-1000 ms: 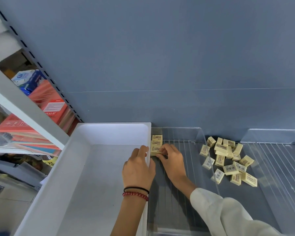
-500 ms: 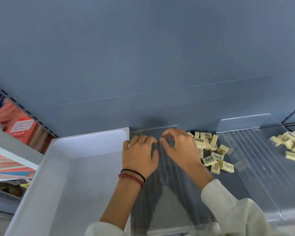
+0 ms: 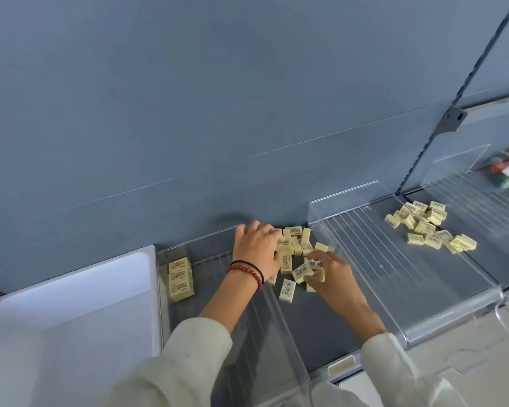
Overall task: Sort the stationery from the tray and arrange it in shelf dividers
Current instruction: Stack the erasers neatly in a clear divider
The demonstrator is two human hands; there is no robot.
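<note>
Three small pale-yellow rectangular erasers (image 3: 181, 279) lie in a row in the left shelf compartment, just beside the white plastic tray (image 3: 71, 304). Past a clear plastic divider (image 3: 276, 342), which the left forearm crosses, a loose pile of matching erasers (image 3: 296, 243) lies against the blue back panel (image 3: 218, 113). The left hand (image 3: 256, 248) rests spread fingers on it; the right hand (image 3: 332, 274) pinches a barcoded eraser (image 3: 301, 271). Beyond a second clear divider (image 3: 394, 259) lies another scattered pile (image 3: 429, 227).

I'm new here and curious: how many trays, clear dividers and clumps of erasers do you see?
Tray: 1
Clear dividers: 3 (left, middle, right)
Eraser clumps: 3 (neat row, middle pile, right pile)
Total: 7
</note>
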